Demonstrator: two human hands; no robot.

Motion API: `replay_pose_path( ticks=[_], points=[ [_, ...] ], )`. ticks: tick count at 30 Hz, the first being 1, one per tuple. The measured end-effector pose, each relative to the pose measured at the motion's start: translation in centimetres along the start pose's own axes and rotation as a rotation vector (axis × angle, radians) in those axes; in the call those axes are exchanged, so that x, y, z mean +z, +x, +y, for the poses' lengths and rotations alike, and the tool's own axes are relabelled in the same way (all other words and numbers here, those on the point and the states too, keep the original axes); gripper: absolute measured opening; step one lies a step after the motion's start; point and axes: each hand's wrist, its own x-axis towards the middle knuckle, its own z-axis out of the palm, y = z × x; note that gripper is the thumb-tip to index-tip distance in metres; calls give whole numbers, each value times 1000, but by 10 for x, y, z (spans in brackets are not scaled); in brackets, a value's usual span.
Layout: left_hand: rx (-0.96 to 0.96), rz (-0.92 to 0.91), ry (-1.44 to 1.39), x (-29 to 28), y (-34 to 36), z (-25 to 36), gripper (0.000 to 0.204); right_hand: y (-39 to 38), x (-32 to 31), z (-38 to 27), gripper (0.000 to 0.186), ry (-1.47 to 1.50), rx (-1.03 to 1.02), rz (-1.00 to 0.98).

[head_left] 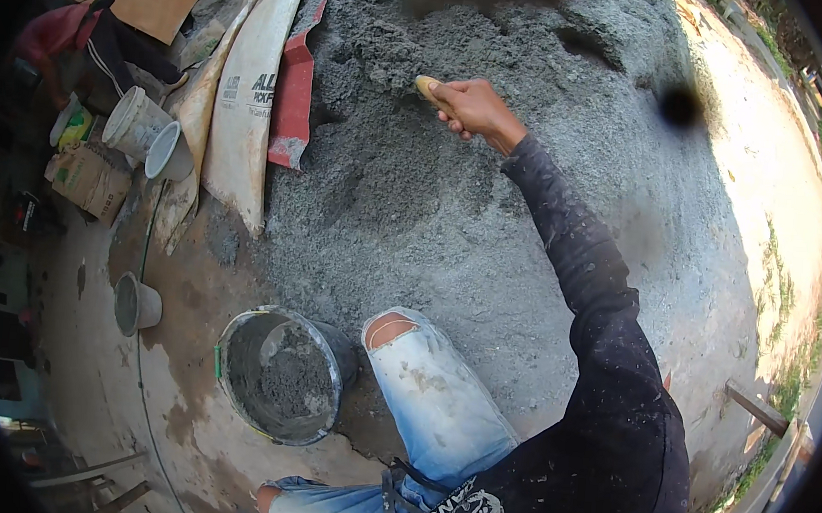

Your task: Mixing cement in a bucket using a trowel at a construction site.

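Logged, largest first: one grey sand pile (454,193) filled the centre and top of the frame, loose and heavy, I judged, and apt to spill off any blade. One dark bucket (279,376) stood at lower centre-left, partly filled, best lifted by its rim. Three pale buckets sat at left, and one wooden tool handle (428,88), stiff, sat clenched in my right hand (477,107) at upper centre; I saw no left hand.

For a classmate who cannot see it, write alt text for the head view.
A right hand grips a wooden tool handle dug into a grey sand pile. A partly filled bucket stands beside the person's knee.
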Motion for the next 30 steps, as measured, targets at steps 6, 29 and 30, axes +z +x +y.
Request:
replay_pose_path(
  ticks=[6, 29, 30],
  points=[
    [-21, 149, -183, -6, 8, 4, 74, -91, 34, -14, 46, -51, 81, -221],
    [27, 26, -315, 117, 220, 55, 55, -194, 446, 89, 21, -64, -504, -116],
    [100, 47, -344, 119, 217, 59, 55, -193, 453, 86, 21, -83, -510, -127]
  ],
)
